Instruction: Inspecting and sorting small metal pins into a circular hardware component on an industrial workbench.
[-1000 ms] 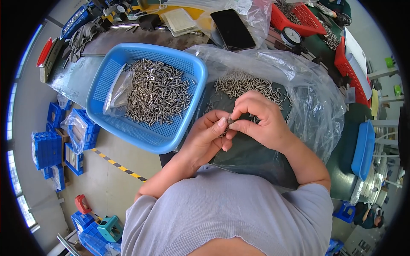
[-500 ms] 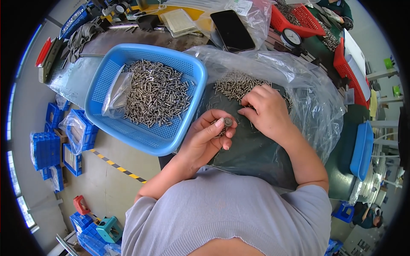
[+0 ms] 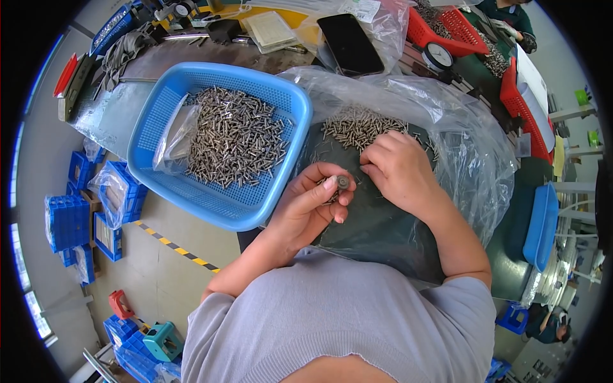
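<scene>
Head feed, largest item first. Workbench [image 3: 511, 271]: dark green top, spanning most of my view in front of the person. Clear plastic sheeting [image 3: 476, 153] lies rumpled over its middle and right. Blue basket [image 3: 236, 214], perforated, sits left of the hands; I see a broad heap of short metal pins [image 3: 236, 137] in it and a crumpled clear bag [image 3: 175, 142] along its left side.

Right hand [image 3: 405, 175]: at the near edge of a loose pile [image 3: 351, 131] of similar pins on the bench, knuckles overlapping the pile in my view. Thumb and forefinger curl toward each other; I cannot tell whether a pin is pinched there. Left hand [image 3: 310, 201]: nearer the body, fingers curled, grasping.

Black phone [image 3: 350, 45] lies beyond the pile; a round dial gauge [image 3: 437, 56] stands to its right.

Round metal piece [image 3: 343, 182]: grey, held at the left thumb and forefinger tips, round face showing, well short of the pile. Smallest: metal bits just below it, among the curled left fingers; I cannot count them.
</scene>
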The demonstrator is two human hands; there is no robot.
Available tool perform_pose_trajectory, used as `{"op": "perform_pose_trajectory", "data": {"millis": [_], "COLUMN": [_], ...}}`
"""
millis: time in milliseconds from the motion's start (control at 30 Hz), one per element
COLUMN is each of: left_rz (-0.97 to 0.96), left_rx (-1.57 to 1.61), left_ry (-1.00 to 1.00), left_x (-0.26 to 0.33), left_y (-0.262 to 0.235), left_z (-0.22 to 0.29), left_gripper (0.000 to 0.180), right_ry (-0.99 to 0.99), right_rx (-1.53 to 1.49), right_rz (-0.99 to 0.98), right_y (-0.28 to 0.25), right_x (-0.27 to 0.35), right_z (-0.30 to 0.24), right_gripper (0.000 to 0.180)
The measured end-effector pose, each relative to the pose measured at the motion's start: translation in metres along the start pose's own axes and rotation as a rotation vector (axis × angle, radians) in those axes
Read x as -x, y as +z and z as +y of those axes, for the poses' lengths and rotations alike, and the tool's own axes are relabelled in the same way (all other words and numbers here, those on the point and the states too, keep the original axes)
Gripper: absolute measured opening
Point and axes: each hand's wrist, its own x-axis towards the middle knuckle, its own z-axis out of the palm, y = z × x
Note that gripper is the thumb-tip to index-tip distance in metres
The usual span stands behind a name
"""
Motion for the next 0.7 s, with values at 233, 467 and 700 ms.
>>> {"op": "perform_pose_trajectory", "data": {"millis": [233,467,700], "left_rz": [0.011,0.015,-0.008], "left_rx": [-0.005,-0.016,0.002], "left_ry": [-0.021,-0.05,-0.046], "left_x": [0.001,0.001,0.001], "left_y": [0.002,0.003,0.003], "left_z": [0.002,0.001,0.0], "left_gripper": [0.021,0.022,0.022], "right_ry": [0.354,0.231,0.186], "right_rx": [-0.936,-1.159,-0.976], "right_rz": [-0.142,-0.059,-0.134], "right_y": [-0.016,-0.002,-0.005], "right_x": [0.001,0.003,0.003], "right_z": [-0.016,-0.018,-0.013], "right_gripper": [0.006,0.003,0.009]}}
